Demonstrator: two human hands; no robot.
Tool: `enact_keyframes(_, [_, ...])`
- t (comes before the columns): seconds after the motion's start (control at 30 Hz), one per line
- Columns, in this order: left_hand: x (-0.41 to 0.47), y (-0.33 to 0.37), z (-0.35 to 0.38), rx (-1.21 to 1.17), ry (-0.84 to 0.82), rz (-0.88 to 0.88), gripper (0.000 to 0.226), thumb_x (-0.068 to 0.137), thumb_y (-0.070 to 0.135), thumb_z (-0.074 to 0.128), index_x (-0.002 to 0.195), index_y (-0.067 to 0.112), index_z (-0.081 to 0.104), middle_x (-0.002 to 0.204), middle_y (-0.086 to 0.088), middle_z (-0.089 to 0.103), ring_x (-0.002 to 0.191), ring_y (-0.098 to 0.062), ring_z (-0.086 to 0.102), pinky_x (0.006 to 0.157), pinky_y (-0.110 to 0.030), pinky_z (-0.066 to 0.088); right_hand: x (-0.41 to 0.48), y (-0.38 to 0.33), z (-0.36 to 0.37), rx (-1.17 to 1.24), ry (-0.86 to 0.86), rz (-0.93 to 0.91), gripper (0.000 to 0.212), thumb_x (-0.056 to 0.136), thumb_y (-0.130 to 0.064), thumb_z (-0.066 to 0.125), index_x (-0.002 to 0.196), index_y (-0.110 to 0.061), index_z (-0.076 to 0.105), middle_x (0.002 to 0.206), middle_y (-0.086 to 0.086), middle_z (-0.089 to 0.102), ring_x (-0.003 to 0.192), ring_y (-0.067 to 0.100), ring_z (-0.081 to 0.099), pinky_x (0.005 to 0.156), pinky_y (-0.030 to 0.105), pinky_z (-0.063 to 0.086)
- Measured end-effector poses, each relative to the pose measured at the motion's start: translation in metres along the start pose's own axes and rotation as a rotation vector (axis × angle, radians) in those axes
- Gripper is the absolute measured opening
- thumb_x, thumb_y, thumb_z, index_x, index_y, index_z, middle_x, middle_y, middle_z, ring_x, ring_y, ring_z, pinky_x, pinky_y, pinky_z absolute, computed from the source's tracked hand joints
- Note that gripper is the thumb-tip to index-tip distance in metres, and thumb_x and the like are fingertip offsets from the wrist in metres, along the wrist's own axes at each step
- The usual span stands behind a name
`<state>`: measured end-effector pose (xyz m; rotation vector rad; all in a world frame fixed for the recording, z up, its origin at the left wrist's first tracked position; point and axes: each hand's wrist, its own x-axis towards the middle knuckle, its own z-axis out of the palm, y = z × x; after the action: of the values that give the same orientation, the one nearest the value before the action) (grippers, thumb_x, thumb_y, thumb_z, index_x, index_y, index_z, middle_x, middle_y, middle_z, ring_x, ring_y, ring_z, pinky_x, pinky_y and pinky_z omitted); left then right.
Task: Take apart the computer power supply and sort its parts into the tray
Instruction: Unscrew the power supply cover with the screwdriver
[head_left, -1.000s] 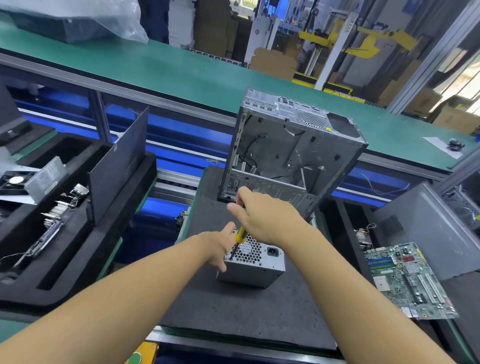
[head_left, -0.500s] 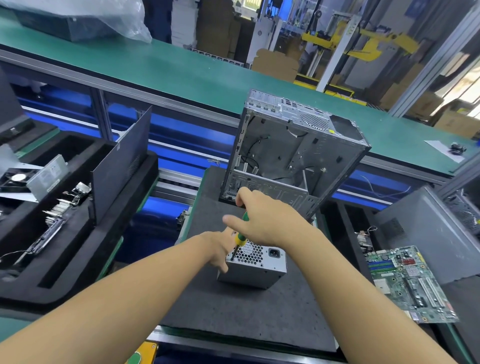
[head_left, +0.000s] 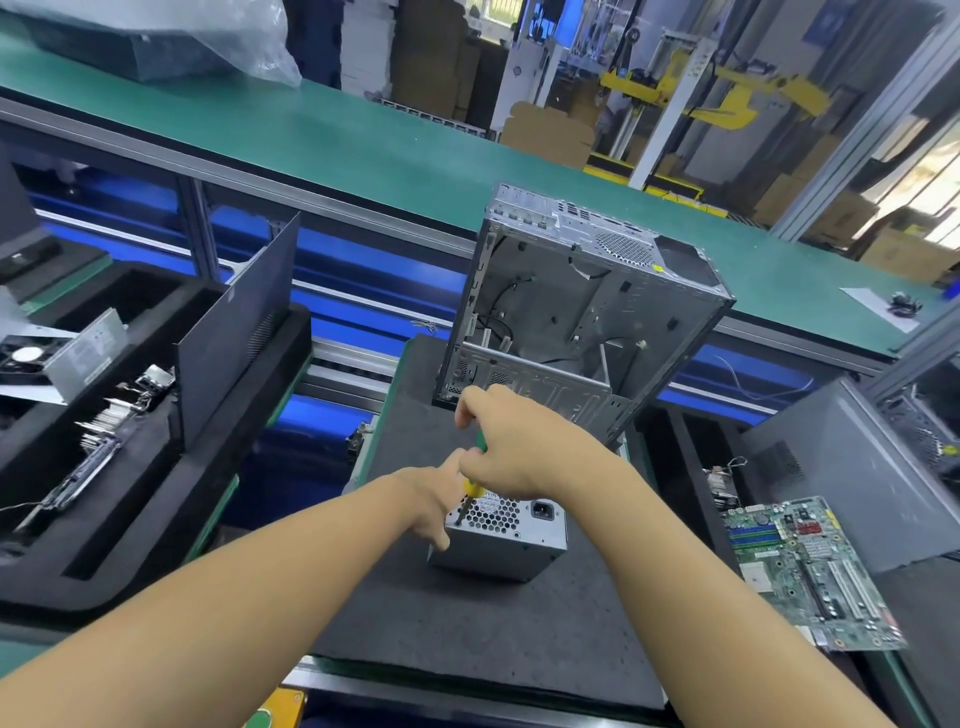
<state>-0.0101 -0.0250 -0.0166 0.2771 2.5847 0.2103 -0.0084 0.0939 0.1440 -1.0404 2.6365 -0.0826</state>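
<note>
Centrally, right hand (head_left: 514, 457) grips green-yellow screwdriver (head_left: 470, 490); left hand (head_left: 428, 499) clasps grey metal power-supply box (head_left: 509, 551): keep tip square, pressing firmly.

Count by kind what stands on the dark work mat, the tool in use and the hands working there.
open computer case: 1
power supply: 1
screwdriver: 1
hands: 2, left hand and right hand
total: 5

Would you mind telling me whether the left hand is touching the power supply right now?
Touching. The head view shows the left hand gripping the top left corner of the power supply, a finger lying down its side.
</note>
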Motion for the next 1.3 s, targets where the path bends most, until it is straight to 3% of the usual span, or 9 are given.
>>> enact_keyframes(0.07, [0.0,-0.001,0.001,-0.02,0.009,-0.004,0.054,0.092,0.038,0.065,0.125,-0.004,0.053,0.108,-0.015,0.052,0.115,-0.037,0.056,0.084,-0.039,0.046,-0.001,-0.002,0.003,-0.064,0.05,0.026,0.026,0.093,-0.042,0.047,0.114,-0.026,0.044,0.106,-0.002,0.045,0.089,0.028,0.05,0.069,0.037,0.039])
enact_keyframes(0.17, [0.001,-0.002,0.003,-0.031,0.027,-0.003,0.061,0.093,0.039,0.066,0.13,-0.007,0.052,0.14,-0.02,0.037,0.118,-0.037,0.052,0.097,-0.044,0.048,0.0,-0.005,0.005,-0.108,0.099,0.062,0.032,0.101,-0.051,0.032,0.113,-0.023,0.043,0.107,0.002,0.054,0.084,0.029,0.049,0.07,0.039,0.038])
enact_keyframes(0.27, [0.001,-0.002,0.004,0.0,0.029,0.006,0.056,0.091,0.041,0.068,0.12,-0.006,0.057,0.136,-0.017,0.035,0.111,-0.035,0.057,0.091,-0.041,0.05,0.0,-0.003,0.006,-0.063,0.107,0.023,0.017,0.103,-0.034,0.033,0.11,-0.022,0.043,0.106,0.004,0.058,0.086,0.031,0.055,0.072,0.041,0.046])
enact_keyframes(0.43, [-0.002,-0.001,0.003,0.007,0.019,0.016,0.046,0.088,0.036,0.071,0.074,0.014,0.033,0.077,0.005,0.022,0.104,-0.035,0.057,0.084,-0.042,0.049,-0.007,0.0,0.001,0.021,0.011,-0.032,0.026,0.091,-0.024,0.048,0.116,-0.026,0.045,0.113,-0.002,0.049,0.091,0.023,0.054,0.075,0.038,0.044])
enact_keyframes(0.67, [0.001,-0.002,0.008,0.095,0.126,0.071,0.067,0.083,0.044,0.071,0.13,0.001,0.048,0.127,-0.014,0.047,0.119,-0.03,0.041,0.094,-0.034,0.039,-0.01,-0.005,0.01,-0.168,0.146,0.041,0.032,0.1,-0.052,0.034,0.113,-0.024,0.043,0.107,0.0,0.052,0.083,0.03,0.053,0.069,0.038,0.037])
enact_keyframes(0.9, [-0.01,-0.014,0.017,-0.071,0.427,0.25,0.094,0.071,0.061,0.075,0.146,0.019,0.036,0.15,-0.002,0.027,0.135,-0.022,0.022,0.11,-0.039,0.031,-0.011,-0.003,0.013,-0.156,0.14,0.024,0.026,0.103,-0.028,0.034,0.127,-0.022,0.042,0.116,0.005,0.053,0.089,0.034,0.056,0.071,0.039,0.041])
enact_keyframes(1.1, [-0.034,-0.017,0.021,-0.37,0.594,0.408,0.059,0.076,0.033,0.08,0.13,0.019,0.06,0.136,0.006,0.048,0.127,-0.009,0.036,0.111,-0.029,0.033,-0.014,0.0,0.004,-0.018,0.033,-0.026,0.04,0.09,-0.027,0.051,0.129,-0.029,0.044,0.121,-0.002,0.046,0.111,0.023,0.046,0.085,0.04,0.045])
enact_keyframes(1.2, [-0.041,-0.014,0.019,-0.522,0.575,0.409,0.036,0.078,0.013,0.076,0.113,0.013,0.069,0.119,0.02,0.051,0.116,0.016,0.035,0.102,-0.007,0.027,-0.015,-0.002,0.005,-0.015,0.005,-0.034,0.041,0.089,-0.028,0.053,0.129,-0.029,0.044,0.119,-0.002,0.043,0.112,0.023,0.044,0.086,0.041,0.046])
enact_keyframes(1.3, [-0.042,-0.018,0.013,-0.526,0.471,0.341,0.028,0.08,0.014,0.073,0.107,0.013,0.07,0.117,0.012,0.055,0.111,0.004,0.044,0.09,-0.003,0.031,-0.014,-0.007,0.011,-0.144,0.082,0.011,0.037,0.098,-0.045,0.042,0.128,-0.023,0.042,0.119,0.003,0.043,0.092,0.03,0.05,0.073,0.039,0.04])
